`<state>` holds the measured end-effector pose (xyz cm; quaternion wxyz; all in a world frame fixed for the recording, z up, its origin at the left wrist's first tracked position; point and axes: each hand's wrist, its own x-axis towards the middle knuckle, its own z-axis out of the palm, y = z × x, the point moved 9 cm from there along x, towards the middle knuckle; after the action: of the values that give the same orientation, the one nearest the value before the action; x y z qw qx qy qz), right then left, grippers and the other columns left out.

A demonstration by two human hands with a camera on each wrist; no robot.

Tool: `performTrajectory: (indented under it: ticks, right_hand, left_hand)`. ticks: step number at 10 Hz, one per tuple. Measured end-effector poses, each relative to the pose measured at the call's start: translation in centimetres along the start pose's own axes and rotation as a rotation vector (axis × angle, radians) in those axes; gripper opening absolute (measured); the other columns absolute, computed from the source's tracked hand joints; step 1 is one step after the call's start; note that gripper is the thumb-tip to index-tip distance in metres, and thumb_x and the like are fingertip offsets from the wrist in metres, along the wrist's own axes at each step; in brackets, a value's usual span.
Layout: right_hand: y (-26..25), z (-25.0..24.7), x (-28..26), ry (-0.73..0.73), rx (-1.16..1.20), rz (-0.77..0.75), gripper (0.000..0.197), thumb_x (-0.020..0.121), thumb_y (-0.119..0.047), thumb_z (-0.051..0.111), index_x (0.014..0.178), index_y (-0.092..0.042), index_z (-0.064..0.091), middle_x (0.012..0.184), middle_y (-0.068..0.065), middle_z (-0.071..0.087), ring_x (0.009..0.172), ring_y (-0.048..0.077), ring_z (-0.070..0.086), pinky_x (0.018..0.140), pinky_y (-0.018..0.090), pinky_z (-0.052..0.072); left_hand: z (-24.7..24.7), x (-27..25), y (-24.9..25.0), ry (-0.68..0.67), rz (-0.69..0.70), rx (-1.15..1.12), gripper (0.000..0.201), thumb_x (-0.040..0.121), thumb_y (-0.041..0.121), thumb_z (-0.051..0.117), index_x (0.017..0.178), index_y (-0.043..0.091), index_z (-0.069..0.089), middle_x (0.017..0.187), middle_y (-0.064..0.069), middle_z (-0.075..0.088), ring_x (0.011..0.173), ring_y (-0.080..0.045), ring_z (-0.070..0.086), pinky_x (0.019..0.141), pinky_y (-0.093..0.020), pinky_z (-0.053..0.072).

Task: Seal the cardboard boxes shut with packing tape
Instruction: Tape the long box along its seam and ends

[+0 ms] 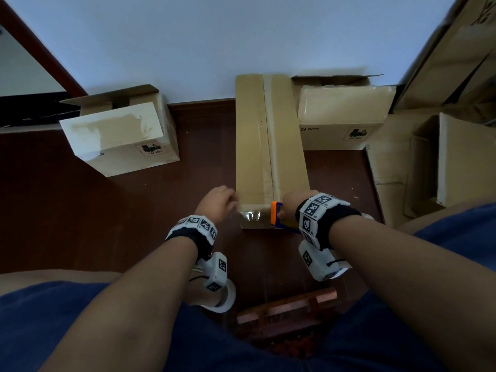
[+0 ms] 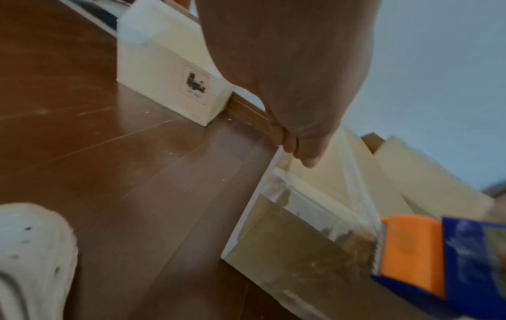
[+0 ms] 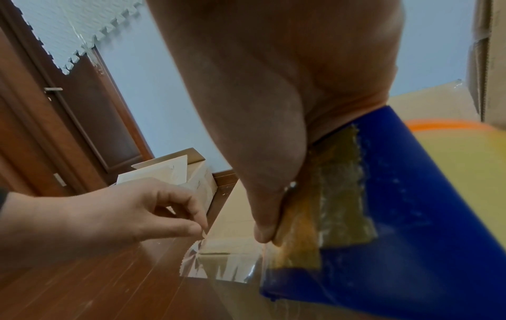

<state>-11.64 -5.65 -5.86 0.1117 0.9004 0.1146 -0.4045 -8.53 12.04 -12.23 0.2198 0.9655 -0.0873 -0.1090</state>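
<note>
The long cardboard box [image 1: 268, 146] lay on the wooden floor [image 1: 107, 224] between the person's knees, its far end against the wall, with a strip already run along its centre seam. The right hand [image 1: 291, 208] was wrapped around the blue and orange tape dispenser [image 1: 277, 217] at the box's near end, while the left hand [image 3: 153, 216] pinched the serrated free end of the clear packing tape [image 3: 219, 264] between thumb and forefinger, stretching it across the near end face. By my reading, the lengthwise seam was done and the near-end strip was only being laid, not yet pressed or cut. Two smaller Pico boxes, one to the left [image 1: 120, 135] and one to the right [image 1: 343, 122], stood with flaps up, apparently still to seal. The near edge sat close to the knees, leaving little room to pull toward the body; open floor lay to the left. A spare tape roll [image 1: 222, 296] rested by the left wrist.
</note>
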Motion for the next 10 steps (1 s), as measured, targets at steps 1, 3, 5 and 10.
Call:
performTrajectory:
  ticks: [1,3,5,10]
  right_hand:
    - [0.4,-0.2,0.1,0.116,0.136,-0.019,0.037,0.093,-0.032,0.057,0.122,-0.009,0.06,0.123,0.012,0.06,0.115,0.03,0.056,0.086,0.035,0.045]
    - [0.9,-0.2,0.1,0.17,0.227,0.015,0.036,0.09,-0.035,0.058,0.118,-0.013,0.062,0.094,0.003,0.045,0.108,0.028,0.059,0.082,0.036,0.044]
    - [1.6,0.3,1.1,0.156,0.217,0.023,0.034,0.089,-0.038,0.057,0.113,-0.015,0.064,0.089,0.002,0.045,0.081,0.02,0.043,0.072,0.034,0.041]
    - [2.0,0.5,1.9,-0.016,0.147,0.018,0.031,0.095,-0.042,0.052,0.091,-0.012,0.056,0.068,-0.001,0.048,0.061,0.015,0.047,0.045,0.025,0.032]
  left_hand:
    - [1.5,0.5,3.4,-0.133,0.184,0.068,0.01,0.093,0.021,0.059,0.1,0.017,0.064,0.102,0.004,0.057,0.1,-0.014,0.052,0.082,-0.021,0.035]
    - [4.1,1.4,4.7,-0.215,0.243,0.111,0.01,0.09,0.019,0.061,0.1,0.019,0.061,0.102,0.005,0.054,0.094,-0.014,0.052,0.08,-0.027,0.044]
    - [4.7,1.7,4.3,-0.208,0.243,0.13,0.016,0.088,0.022,0.064,0.101,0.018,0.056,0.102,0.005,0.048,0.09,-0.013,0.048,0.076,-0.024,0.037]
    - [6.0,3.5,5.2,-0.378,0.203,0.247,0.032,0.084,0.038,0.068,0.093,0.019,0.043,0.1,-0.002,0.047,0.086,-0.018,0.048,0.071,-0.028,0.038]
